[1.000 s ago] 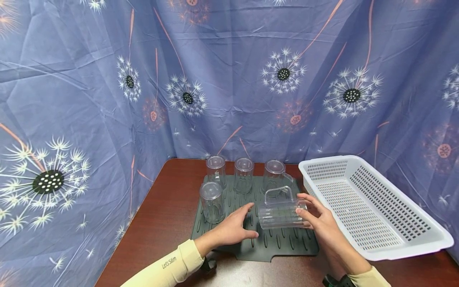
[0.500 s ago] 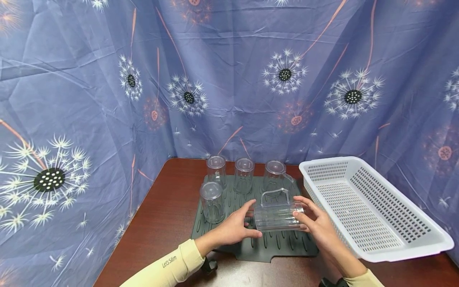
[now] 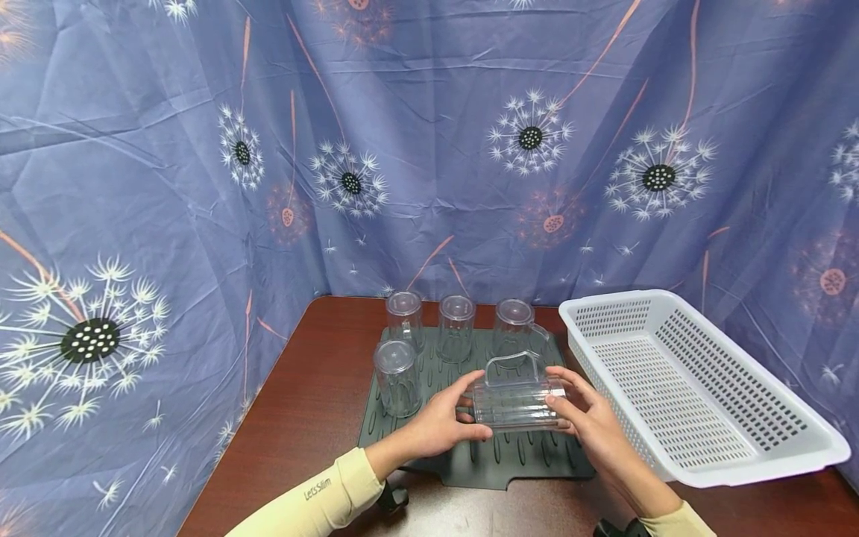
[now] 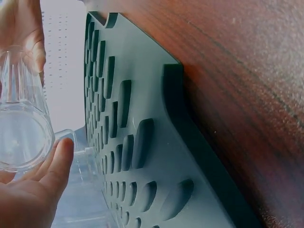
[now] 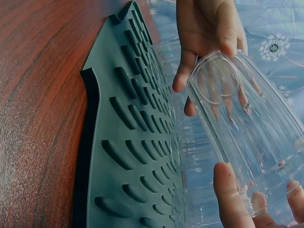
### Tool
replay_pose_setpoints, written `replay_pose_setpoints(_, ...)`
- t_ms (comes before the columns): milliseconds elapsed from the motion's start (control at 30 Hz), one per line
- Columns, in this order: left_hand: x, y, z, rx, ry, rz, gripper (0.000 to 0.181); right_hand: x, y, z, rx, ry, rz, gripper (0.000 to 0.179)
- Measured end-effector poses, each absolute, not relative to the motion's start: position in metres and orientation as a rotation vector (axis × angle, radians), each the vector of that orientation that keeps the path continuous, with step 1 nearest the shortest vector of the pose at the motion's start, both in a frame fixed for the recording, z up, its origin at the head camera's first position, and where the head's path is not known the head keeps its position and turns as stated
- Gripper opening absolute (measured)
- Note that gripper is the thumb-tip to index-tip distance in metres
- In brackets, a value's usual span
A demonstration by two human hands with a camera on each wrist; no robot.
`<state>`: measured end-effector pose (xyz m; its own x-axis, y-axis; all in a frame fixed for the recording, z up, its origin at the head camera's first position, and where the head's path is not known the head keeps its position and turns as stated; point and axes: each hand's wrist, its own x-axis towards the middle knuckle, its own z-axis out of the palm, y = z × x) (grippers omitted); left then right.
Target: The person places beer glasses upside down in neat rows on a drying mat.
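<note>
A clear mug (image 3: 515,406) is held sideways above the dark green drying mat (image 3: 470,470), its handle upward. My right hand (image 3: 596,421) grips the mug's right end with thumb in front and fingers behind. At the other end, my left hand (image 3: 436,424) holds the base between thumb and fingers. The right wrist view shows the left thumb (image 5: 227,35) right at the base's edge. Nearest to the left hand on the mat is an upside-down clear mug (image 3: 397,380).
Three more upturned mugs form a back row: left mug (image 3: 404,321), middle mug (image 3: 456,328) and right mug (image 3: 513,328). A white perforated basket (image 3: 738,477) stands to the right on the brown table (image 3: 268,447). A blue dandelion-print cloth (image 3: 429,149) hangs behind.
The mug in my right hand has shifted left and slightly down. My left hand, apart from it a second ago, now holds its base.
</note>
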<state>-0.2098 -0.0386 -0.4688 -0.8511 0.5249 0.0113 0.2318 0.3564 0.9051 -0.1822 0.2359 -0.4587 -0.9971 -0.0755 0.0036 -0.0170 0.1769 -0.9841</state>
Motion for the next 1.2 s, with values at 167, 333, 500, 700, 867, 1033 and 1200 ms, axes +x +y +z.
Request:
replay_pose_setpoints(167,-0.210,-0.036,-0.469,0.687,2.358,1.542,0.087,-0.185,0.237,-0.462,-0.144,2.284,-2.075,0.051)
replay_pose_setpoints(333,-0.209,-0.036,-0.465,0.697,2.351,1.595,0.084,-0.186,0.239,-0.462,-0.207,2.191,-2.129,0.049)
replay_pose_setpoints(500,-0.210,-0.037,-0.461,0.709,2.371,1.622,0.080,-0.186,0.240,-0.461,-0.246,2.145,-2.127,0.050)
replay_pose_setpoints(700,-0.210,-0.039,-0.454,0.754,2.424,1.645,0.076,-0.187,0.241,-0.461,-0.272,2.122,-2.103,0.051)
replay_pose_setpoints(867,-0.211,-0.042,-0.446,0.774,2.445,1.662,0.073,-0.188,0.241,-0.462,-0.265,2.098,-2.081,0.052)
replay_pose_setpoints(1033,-0.213,-0.044,-0.440,0.799,2.454,1.680,0.072,-0.189,0.243,-0.463,-0.328,2.056,-2.057,0.054)
replay_pose_setpoints(1200,-0.215,-0.045,-0.436,0.818,2.475,1.689,0.072,-0.189,0.242,-0.463,-0.358,2.056,-2.033,0.053)
